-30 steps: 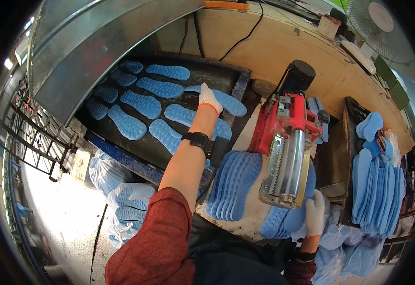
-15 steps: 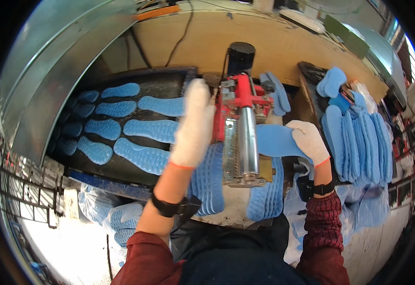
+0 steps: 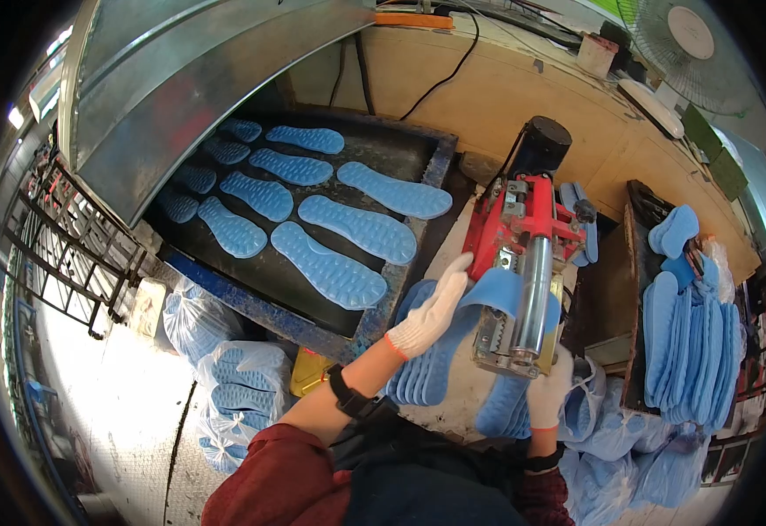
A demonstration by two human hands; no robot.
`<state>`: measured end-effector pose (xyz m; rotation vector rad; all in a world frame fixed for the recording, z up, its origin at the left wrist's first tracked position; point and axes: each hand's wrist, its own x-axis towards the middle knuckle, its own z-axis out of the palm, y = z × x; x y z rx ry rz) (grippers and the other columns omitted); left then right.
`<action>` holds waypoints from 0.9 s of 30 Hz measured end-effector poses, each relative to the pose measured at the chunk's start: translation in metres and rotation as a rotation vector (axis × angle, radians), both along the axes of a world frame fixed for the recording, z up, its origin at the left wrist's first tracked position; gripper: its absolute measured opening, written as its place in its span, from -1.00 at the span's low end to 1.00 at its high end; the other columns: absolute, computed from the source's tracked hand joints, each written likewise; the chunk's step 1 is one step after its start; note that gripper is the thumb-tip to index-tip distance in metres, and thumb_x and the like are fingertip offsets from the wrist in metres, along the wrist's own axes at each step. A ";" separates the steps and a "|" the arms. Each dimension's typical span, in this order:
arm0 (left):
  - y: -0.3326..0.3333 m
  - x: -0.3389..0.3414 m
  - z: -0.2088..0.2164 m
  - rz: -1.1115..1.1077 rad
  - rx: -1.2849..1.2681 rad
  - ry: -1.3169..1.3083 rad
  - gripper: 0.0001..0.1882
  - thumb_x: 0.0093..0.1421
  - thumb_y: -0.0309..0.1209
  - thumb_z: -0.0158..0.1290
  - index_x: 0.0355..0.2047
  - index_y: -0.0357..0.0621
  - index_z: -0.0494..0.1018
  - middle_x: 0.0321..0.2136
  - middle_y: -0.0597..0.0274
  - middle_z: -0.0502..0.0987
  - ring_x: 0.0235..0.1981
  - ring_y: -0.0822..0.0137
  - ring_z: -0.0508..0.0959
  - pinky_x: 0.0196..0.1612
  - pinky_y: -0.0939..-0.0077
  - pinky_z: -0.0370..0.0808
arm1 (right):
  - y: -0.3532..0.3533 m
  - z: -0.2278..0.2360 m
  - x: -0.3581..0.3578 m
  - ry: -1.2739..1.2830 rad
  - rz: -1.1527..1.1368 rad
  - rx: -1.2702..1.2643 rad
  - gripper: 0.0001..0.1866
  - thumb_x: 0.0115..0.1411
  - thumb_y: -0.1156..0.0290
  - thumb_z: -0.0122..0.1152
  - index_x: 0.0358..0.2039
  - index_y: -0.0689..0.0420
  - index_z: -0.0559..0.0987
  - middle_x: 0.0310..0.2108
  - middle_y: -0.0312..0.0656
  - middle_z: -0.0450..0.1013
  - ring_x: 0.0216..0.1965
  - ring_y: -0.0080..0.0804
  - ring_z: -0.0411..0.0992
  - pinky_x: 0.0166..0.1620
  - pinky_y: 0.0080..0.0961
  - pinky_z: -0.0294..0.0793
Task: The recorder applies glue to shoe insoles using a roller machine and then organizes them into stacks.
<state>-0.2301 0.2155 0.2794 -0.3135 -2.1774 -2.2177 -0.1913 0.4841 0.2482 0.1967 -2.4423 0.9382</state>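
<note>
A blue insole (image 3: 493,289) passes under the shiny metal roller (image 3: 534,294) of a red machine (image 3: 513,215), its left end bending downward as it comes out. My left hand (image 3: 433,314), in a white knit glove, lies beside that end with fingers stretched out and together; whether it touches the insole is unclear. Below it stands a row of blue insoles (image 3: 427,373). My right hand (image 3: 549,390), also gloved, is low at the machine's right side, close to a second row of insoles (image 3: 501,408). Its fingers are partly hidden, so its grip does not show.
At left, several blue insoles lie spaced out on a dark blue-edged conveyor bed (image 3: 313,294), running under a metal hood (image 3: 216,79). Stacked insoles (image 3: 690,351) fill a shelf at right. Plastic bags of insoles (image 3: 242,386) sit below on both sides. A fan (image 3: 690,39) stands at the back right.
The insole has moved left through the roller, and my right hand has let go of it and dropped lower. My left hand has come down beside its emerging end. The view has turned left.
</note>
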 end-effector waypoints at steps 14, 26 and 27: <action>-0.056 -0.033 0.086 0.150 0.879 -0.318 -0.44 0.43 0.02 -0.30 0.13 -0.18 0.34 0.05 0.19 0.47 0.08 0.31 0.46 0.17 0.34 0.39 | 0.039 -0.136 0.008 -0.327 0.030 0.129 -0.61 0.25 0.26 0.06 0.04 0.16 0.41 0.00 -0.13 0.44 0.02 -0.18 0.41 0.07 -0.24 0.39; -0.117 -0.294 0.008 0.595 1.187 -0.459 -0.17 0.30 0.18 -0.28 0.43 0.04 -0.17 0.45 0.18 -0.18 0.43 0.00 -0.09 0.34 -0.18 -0.04 | 0.024 -0.120 0.019 -0.645 0.139 -1.944 -0.43 0.26 -0.13 -0.01 0.06 0.04 0.49 0.06 -0.19 0.46 0.10 -0.11 0.41 0.21 -0.11 0.33; -0.114 -0.297 0.010 0.644 1.143 -0.467 -0.16 0.29 0.18 -0.28 0.44 0.06 -0.18 0.46 0.19 -0.23 0.45 0.00 -0.16 0.36 -0.20 -0.12 | 0.019 -0.109 0.017 -0.625 0.134 -1.886 -0.46 0.26 -0.11 0.00 0.03 0.04 0.50 0.03 -0.21 0.48 0.08 -0.14 0.42 0.20 -0.14 0.35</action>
